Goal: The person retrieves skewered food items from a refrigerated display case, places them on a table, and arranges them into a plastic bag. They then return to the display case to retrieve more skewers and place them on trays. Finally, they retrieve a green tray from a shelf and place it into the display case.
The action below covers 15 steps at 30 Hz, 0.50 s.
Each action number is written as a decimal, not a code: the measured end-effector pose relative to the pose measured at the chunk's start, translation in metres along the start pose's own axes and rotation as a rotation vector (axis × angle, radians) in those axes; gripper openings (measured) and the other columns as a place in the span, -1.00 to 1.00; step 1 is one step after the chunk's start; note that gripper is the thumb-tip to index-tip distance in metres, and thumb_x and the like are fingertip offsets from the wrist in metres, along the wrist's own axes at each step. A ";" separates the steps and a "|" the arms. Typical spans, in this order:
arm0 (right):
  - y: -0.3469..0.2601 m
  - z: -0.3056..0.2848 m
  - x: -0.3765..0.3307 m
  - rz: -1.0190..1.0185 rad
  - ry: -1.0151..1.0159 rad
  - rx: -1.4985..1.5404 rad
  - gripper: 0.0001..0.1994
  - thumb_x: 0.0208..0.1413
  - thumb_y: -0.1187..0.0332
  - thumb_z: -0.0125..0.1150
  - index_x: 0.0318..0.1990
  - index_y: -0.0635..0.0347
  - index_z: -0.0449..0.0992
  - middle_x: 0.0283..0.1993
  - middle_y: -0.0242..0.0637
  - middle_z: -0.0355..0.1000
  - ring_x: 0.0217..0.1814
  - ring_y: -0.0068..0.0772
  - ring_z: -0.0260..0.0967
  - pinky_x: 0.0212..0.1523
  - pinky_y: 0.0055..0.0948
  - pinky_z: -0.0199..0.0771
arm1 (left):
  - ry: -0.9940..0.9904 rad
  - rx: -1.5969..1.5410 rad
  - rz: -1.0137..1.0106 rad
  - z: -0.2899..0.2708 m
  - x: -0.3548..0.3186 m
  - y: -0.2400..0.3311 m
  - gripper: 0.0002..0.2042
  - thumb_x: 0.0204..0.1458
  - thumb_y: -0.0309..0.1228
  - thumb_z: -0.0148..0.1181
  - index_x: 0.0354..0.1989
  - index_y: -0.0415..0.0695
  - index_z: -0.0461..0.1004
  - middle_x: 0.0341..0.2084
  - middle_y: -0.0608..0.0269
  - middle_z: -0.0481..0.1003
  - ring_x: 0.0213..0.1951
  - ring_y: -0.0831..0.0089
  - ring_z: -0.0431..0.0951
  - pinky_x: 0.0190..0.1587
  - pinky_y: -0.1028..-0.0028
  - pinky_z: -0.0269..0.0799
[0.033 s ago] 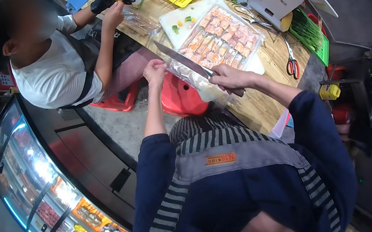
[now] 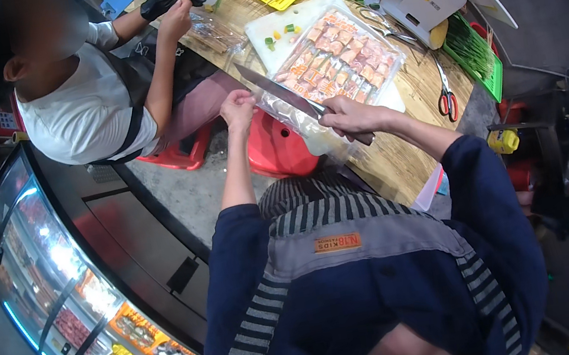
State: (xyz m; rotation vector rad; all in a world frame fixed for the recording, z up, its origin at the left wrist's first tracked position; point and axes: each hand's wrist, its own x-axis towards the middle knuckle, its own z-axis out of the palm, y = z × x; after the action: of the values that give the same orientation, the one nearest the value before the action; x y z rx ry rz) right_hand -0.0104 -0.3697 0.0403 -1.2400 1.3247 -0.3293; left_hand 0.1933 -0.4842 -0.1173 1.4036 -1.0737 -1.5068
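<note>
A wooden plank worktop [image 2: 402, 158] fills the upper right of the frame. Below it lies a grey concrete floor [image 2: 182, 194] with red plastic stools [image 2: 278, 150]. A curved, brightly lit glass display case [image 2: 55, 291] runs along the lower left.

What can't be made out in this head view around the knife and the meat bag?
- Knife handle: hidden inside the right hand.
- Clear bag of meat pieces: near end blurred by glare; whether the blade touches it is unclear.
- Left hand: fingertips hidden behind the bag's edge.
- Red stool: partly hidden by the table edge.
</note>
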 end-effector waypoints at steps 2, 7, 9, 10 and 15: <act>-0.008 0.000 0.009 0.025 -0.028 -0.052 -0.74 -0.07 0.30 -0.11 -0.55 0.38 0.21 -0.72 -0.29 0.21 -0.81 -0.52 0.18 -0.82 -0.55 0.19 | 0.038 0.043 -0.001 0.000 0.005 -0.006 -0.92 -0.29 -0.61 0.18 -0.56 -0.20 0.43 -0.73 0.39 0.39 -0.69 0.67 0.35 -0.66 0.64 0.32; -0.031 -0.008 0.025 0.081 -0.133 -0.116 -0.72 -0.05 0.30 -0.13 -0.59 0.40 0.23 -0.76 -0.27 0.21 -0.86 -0.49 0.17 -0.90 -0.54 0.13 | 0.032 0.144 0.094 -0.002 0.012 -0.020 -0.95 -0.30 -0.60 0.15 -0.62 -0.20 0.43 -0.78 0.36 0.38 -0.70 0.66 0.35 -0.62 0.61 0.30; -0.044 -0.010 0.019 0.106 -0.174 -0.120 -0.70 -0.05 0.30 -0.15 -0.64 0.40 0.25 -0.78 -0.27 0.21 -0.88 -0.49 0.14 -0.92 -0.52 0.08 | 0.026 0.209 0.129 -0.003 0.013 -0.020 -0.97 -0.29 -0.61 0.12 -0.63 -0.20 0.43 -0.79 0.33 0.38 -0.70 0.65 0.35 -0.59 0.59 0.32; -0.046 -0.015 0.012 0.135 -0.224 -0.147 -0.70 -0.04 0.31 -0.16 -0.65 0.39 0.25 -0.78 -0.27 0.21 -0.88 -0.49 0.15 -0.92 -0.52 0.08 | 0.025 0.225 0.129 -0.004 0.013 -0.021 -0.97 -0.28 -0.61 0.11 -0.64 -0.20 0.43 -0.78 0.32 0.39 -0.70 0.64 0.36 -0.59 0.59 0.32; -0.045 -0.012 0.000 0.148 -0.169 -0.118 -0.71 -0.04 0.35 -0.15 -0.69 0.37 0.26 -0.84 -0.29 0.18 -0.93 -0.53 0.06 -0.86 -0.54 0.15 | 0.049 0.180 0.152 0.001 -0.001 -0.018 -0.97 -0.27 -0.61 0.08 -0.63 -0.21 0.43 -0.77 0.31 0.39 -0.69 0.62 0.38 -0.58 0.58 0.35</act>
State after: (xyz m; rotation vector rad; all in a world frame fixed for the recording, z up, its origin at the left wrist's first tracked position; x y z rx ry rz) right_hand -0.0011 -0.3928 0.0798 -1.2307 1.2959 -0.0408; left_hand 0.1923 -0.4771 -0.1341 1.4373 -1.2808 -1.2867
